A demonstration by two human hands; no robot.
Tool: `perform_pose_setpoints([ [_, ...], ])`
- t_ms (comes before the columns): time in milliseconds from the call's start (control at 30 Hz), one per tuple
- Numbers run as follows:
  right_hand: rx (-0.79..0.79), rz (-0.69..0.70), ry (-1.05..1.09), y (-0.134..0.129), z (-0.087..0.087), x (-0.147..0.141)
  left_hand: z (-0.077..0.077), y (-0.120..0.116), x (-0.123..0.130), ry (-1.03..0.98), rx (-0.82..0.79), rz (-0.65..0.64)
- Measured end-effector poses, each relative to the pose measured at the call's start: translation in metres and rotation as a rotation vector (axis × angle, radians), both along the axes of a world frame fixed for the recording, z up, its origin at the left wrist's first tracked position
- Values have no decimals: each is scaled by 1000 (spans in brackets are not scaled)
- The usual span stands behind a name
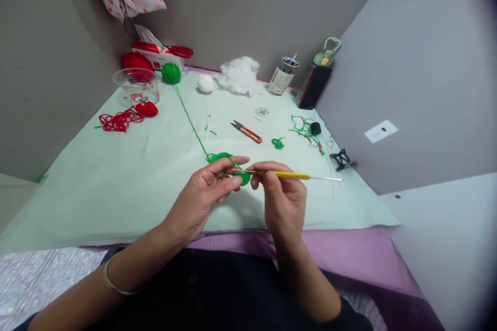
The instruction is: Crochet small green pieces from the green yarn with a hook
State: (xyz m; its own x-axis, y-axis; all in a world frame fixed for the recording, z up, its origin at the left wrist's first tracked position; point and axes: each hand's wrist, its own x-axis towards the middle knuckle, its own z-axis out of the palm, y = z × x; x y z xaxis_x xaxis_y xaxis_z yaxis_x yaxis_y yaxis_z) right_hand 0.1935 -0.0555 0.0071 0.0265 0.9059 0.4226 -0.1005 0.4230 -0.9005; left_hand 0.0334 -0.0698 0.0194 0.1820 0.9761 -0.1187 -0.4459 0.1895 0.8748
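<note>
My left hand (205, 189) pinches a small round green crochet piece (243, 178) between thumb and fingers. Green yarn (189, 119) passes over its raised index finger and runs back to a green ball (171, 73). In my right hand (284, 196) is a crochet hook with a yellow handle (291, 175), held between thumb and fingers. The hook's metal tip lies at the top edge of the green piece. Loose loops of green yarn (219, 156) rest just behind my left fingers.
Orange snips (247, 132) and a small green coil (278, 143) lie beyond my hands. Farther back are white stuffing (239, 76), a white ball (205, 83), a pen can (283, 76) and a phone (315, 87). Red yarn (116, 120) and a clear tub (137, 88) are left.
</note>
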Motion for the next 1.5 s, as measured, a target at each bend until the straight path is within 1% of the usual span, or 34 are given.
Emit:
perform_pose_setpoints([
  [100,-56,48,112,2,2,0,0,-1,-1,21,14,10],
  [167,-73,83,149,3,4,0,1,-1,-3,21,23,32],
  [267,-55,98,135,1,8,1,2,-1,-5,42,40,47],
  [333,-6,57,55,-2,8,2,1,-2,-6,73,68,52],
  [400,97,-26,-110,-7,6,2,0,-3,-5,134,101,79],
  [467,279,-110,-317,-10,2,2,-1,-4,-3,197,120,134],
  [500,383,-150,-419,-11,-1,1,-1,-4,-1,197,119,157],
  [567,562,-237,-568,-12,-6,-1,-1,-4,2,97,74,149],
  [600,607,-271,-602,-12,-8,-1,-1,-3,3,11,26,111],
  [633,610,-289,-602,-11,-8,-1,0,-2,3,-72,-37,58],
  [667,579,-292,-560,-11,-8,-1,1,0,2,-142,-98,9],
  [733,437,-239,-390,-10,-4,-1,2,2,-1,-219,-178,-44],
  [767,351,-198,-286,-9,-1,-1,3,3,-2,-229,-180,-41],
  [833,219,-117,-123,-7,5,-1,5,3,-5,-205,-135,-9],
  [900,169,-58,-80,-6,9,-2,6,2,-4,-147,-75,7],
  [967,178,-54,-114,-5,9,-4,6,1,-2,-76,-24,26],
  [1033,213,-90,-173,-6,6,-5,5,0,2,-22,8,66],
  [1067,247,-117,-222,-7,4,-5,5,-1,4,-17,11,89],
  [1133,365,-187,-364,-8,-2,-5,4,0,6,-57,-19,103],
  [1200,503,-257,-490,-9,-7,-4,4,1,6,-141,-92,43],
  [1233,535,-276,-511,-9,-7,-3,4,2,5,-185,-137,-6],
  [1267,525,-284,-495,-9,-6,-2,3,3,3,-226,-177,-53],
  [1300,476,-281,-442,-9,-4,-1,3,5,1,-259,-203,-85],
  [1367,309,-235,-271,-7,1,1,3,6,-3,-293,-211,-81],
  [1433,160,-141,-104,-5,6,1,3,6,-5,-274,-163,-32],
  [1500,92,-43,-49,-4,7,1,3,4,-4,-204,-96,-5],
])
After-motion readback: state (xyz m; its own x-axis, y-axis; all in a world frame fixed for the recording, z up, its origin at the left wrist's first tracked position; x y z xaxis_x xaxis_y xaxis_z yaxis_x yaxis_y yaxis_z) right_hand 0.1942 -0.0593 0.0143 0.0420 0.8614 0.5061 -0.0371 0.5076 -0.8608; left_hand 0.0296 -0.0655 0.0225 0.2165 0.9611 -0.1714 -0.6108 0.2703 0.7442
